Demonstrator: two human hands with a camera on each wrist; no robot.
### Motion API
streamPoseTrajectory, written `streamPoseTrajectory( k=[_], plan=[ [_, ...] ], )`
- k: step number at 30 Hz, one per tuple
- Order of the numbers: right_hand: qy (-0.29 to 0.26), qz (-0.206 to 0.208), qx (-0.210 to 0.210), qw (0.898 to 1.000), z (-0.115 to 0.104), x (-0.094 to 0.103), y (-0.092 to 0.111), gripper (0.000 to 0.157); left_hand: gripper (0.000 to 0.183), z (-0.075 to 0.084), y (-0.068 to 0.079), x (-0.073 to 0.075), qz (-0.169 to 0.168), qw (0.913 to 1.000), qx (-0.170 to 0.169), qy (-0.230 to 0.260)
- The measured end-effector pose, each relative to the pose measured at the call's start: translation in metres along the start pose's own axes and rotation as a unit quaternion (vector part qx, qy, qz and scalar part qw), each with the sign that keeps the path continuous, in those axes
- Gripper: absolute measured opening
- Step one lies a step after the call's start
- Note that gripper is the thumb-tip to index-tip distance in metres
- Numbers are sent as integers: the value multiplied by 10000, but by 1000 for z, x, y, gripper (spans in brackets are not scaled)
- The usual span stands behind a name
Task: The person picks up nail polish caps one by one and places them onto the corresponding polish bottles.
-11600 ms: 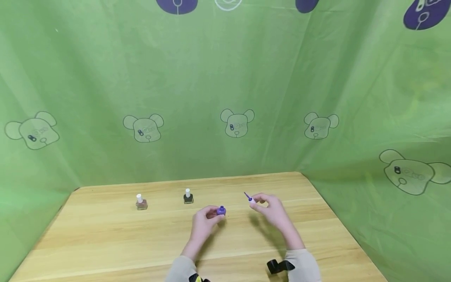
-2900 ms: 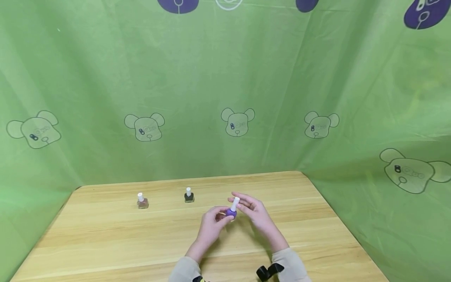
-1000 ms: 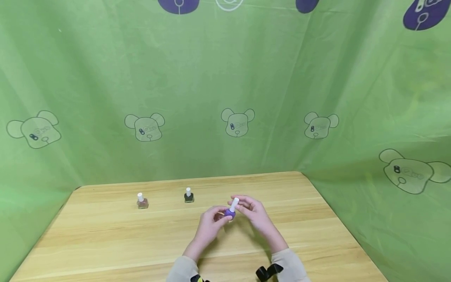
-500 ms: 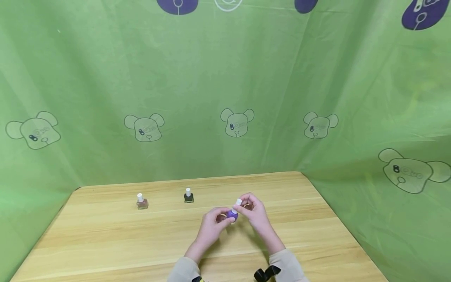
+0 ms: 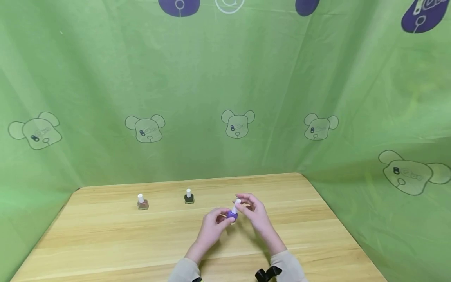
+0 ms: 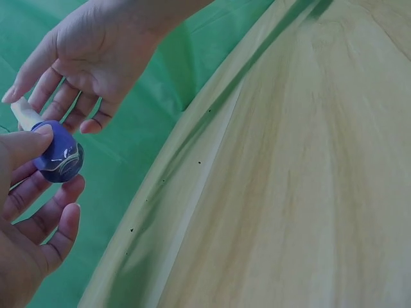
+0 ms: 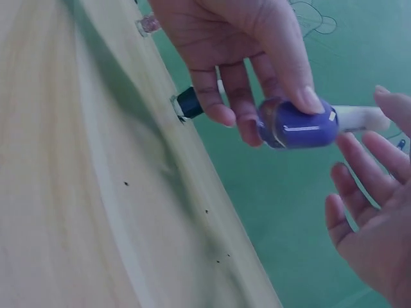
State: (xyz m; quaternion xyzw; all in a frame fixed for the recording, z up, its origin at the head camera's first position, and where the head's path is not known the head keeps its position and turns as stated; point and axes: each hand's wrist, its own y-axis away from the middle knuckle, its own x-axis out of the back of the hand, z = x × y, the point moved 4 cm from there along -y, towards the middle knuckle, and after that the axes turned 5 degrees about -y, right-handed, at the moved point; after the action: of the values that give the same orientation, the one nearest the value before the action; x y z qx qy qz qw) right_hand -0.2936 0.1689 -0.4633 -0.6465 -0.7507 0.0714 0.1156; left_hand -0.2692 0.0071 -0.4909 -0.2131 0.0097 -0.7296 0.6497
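My left hand (image 5: 211, 226) grips a purple nail polish bottle (image 5: 232, 215) by its body, raised above the wooden table (image 5: 123, 243) and leaning to the right. The white cap (image 5: 237, 204) sits on the bottle's neck. Thumb and fingers of my right hand (image 5: 258, 214) are at this cap and appear to pinch it near its top. In the right wrist view, the left thumb presses on the purple bottle (image 7: 298, 127), while the right hand (image 7: 379, 212) reaches the cap from the side. The brush is hidden.
A black nail polish bottle (image 5: 189, 199) with a white cap stands toward the back of the table. Farther left stands a pinkish-brown nail polish bottle (image 5: 142, 205), also white-capped. Green cloth (image 5: 197, 149) with bear-head prints surrounds the table's back and sides.
The cap and brush, apart from the bottle in my right hand at first, are now on the neck. Lately the right fingers have opened and closed around the cap; the left hand keeps its grip.
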Motion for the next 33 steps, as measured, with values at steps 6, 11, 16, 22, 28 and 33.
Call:
streamPoseTrajectory(
  k=[6,11,16,22,28,33],
  plan=[
    [30,-908,-62,9958,-2,-1,3,48,29,-2,0,2,-20,9999,74,-99],
    [-5,-1370,38,9906,-4,-3,3,53,28,-1,0,3,-35,10000,1,-70],
    [-153,-1497,139,9885,-2,-3,3,49,27,0,0,3,-50,9999,-65,-86],
    [-198,-1240,215,9918,-1,-1,2,40,29,-1,0,2,-50,9997,-37,-234],
    [23,-672,94,9977,0,1,2,35,30,-2,0,2,-85,9996,-10,-279],
    [138,-385,9,9992,-3,1,1,31,31,-2,0,2,-105,9996,12,-265]
  ],
)
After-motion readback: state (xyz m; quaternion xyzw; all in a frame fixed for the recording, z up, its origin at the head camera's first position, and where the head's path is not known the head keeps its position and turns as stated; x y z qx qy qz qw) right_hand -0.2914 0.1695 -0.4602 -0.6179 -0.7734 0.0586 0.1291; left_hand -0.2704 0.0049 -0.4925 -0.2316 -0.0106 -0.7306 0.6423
